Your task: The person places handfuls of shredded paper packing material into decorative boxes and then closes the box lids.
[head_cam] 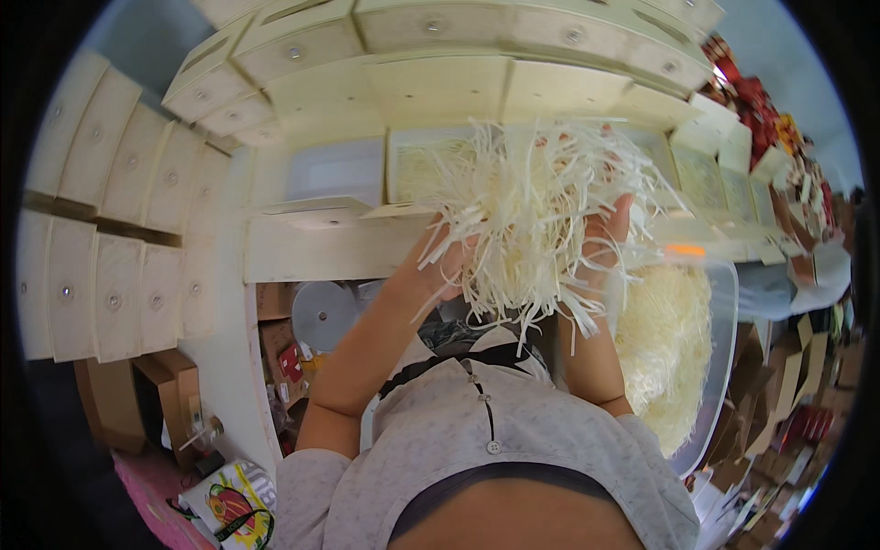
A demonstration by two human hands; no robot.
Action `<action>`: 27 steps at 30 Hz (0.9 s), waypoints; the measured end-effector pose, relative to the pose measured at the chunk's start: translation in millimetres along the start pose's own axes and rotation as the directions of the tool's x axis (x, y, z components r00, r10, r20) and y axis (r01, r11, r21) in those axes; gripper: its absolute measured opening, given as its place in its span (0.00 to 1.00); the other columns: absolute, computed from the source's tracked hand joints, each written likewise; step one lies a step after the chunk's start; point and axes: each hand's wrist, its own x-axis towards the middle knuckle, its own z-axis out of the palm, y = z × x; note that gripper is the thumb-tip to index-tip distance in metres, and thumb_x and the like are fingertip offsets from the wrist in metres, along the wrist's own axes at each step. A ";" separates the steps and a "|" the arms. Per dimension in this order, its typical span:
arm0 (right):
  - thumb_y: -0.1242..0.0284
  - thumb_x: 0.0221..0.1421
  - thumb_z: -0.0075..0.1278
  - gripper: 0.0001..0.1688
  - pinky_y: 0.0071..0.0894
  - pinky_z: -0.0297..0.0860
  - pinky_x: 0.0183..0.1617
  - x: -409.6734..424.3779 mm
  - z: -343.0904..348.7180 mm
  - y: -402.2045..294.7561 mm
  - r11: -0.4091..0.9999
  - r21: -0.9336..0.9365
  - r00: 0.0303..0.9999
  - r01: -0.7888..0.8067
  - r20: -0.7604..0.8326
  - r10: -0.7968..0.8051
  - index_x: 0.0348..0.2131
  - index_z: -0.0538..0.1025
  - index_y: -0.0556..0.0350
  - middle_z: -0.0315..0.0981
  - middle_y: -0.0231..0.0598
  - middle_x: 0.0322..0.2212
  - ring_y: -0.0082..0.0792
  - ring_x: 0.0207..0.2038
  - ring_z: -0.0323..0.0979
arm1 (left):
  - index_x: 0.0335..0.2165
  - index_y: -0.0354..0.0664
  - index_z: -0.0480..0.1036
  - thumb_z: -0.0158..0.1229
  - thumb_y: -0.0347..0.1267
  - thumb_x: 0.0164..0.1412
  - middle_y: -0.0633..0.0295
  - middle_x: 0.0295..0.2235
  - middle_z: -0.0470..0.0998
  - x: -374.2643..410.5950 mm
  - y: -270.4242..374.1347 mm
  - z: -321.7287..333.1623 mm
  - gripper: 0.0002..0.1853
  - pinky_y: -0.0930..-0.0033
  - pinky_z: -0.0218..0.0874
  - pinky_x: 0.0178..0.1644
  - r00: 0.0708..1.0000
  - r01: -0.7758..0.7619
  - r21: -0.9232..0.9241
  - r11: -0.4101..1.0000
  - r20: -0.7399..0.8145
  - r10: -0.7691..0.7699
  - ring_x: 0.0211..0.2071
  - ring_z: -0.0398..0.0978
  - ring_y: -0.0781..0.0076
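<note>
Between my two hands is a big loose bundle of cream shredded paper filler (529,220), with strands hanging down. My left hand (457,265) holds its left side, fingers partly hidden by the strands. On the right side my right hand (605,234) supports it, thumb raised. Behind the bundle stands an open cream box (393,168) with shredded filler inside. Left of that, another open box (335,172) shows a bare pale interior. A clear plastic tub (727,330) heaped with the same filler (663,350) is beside my right forearm.
Closed cream boxes with small round knobs are stacked at the back (433,27) and left (113,299). More open boxes with filler (698,175) line the right. Cardboard boxes (777,371) lie at far right. Another person's sleeve (763,289) shows there. A grey reel (323,316) sits below the table.
</note>
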 end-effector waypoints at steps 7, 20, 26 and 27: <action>0.59 0.52 0.37 0.29 0.36 0.62 0.46 71.9 114.2 104.6 0.885 0.331 0.914 -0.328 0.349 0.208 0.49 0.57 0.56 0.60 0.40 0.44 0.35 0.43 0.63 | 0.45 0.43 0.59 0.49 0.33 0.50 0.61 0.41 0.66 25.9 61.3 -181.6 0.22 0.60 0.53 0.50 0.977 0.127 0.651 0.749 -0.214 0.021 0.45 0.61 0.62; 0.58 0.47 0.44 0.29 0.28 0.54 0.49 97.3 90.6 299.6 0.690 -0.670 0.908 -0.275 0.056 0.416 0.44 0.62 0.58 0.62 0.42 0.42 0.35 0.44 0.60 | 0.46 0.43 0.59 0.48 0.34 0.53 0.61 0.40 0.67 79.9 132.1 -266.0 0.21 0.67 0.60 0.41 0.859 0.424 0.114 0.899 -0.367 -0.358 0.42 0.65 0.71; 0.60 0.42 0.48 0.30 0.29 0.57 0.46 96.0 87.4 286.0 -0.149 -0.828 0.495 -0.540 -0.457 0.739 0.43 0.64 0.62 0.64 0.45 0.41 0.39 0.43 0.62 | 0.43 0.40 0.60 0.49 0.34 0.49 0.56 0.41 0.67 90.3 82.0 -318.1 0.21 0.65 0.57 0.42 0.855 0.444 0.718 0.536 -0.160 -0.494 0.41 0.65 0.64; 0.60 0.42 0.49 0.31 0.29 0.58 0.45 94.2 77.3 291.4 -0.284 -0.781 0.396 -0.556 -0.550 0.736 0.42 0.64 0.62 0.64 0.45 0.40 0.40 0.42 0.63 | 0.43 0.39 0.61 0.49 0.33 0.47 0.54 0.40 0.67 91.8 76.7 -319.9 0.22 0.64 0.57 0.42 0.830 0.430 0.790 0.437 -0.157 -0.535 0.41 0.66 0.61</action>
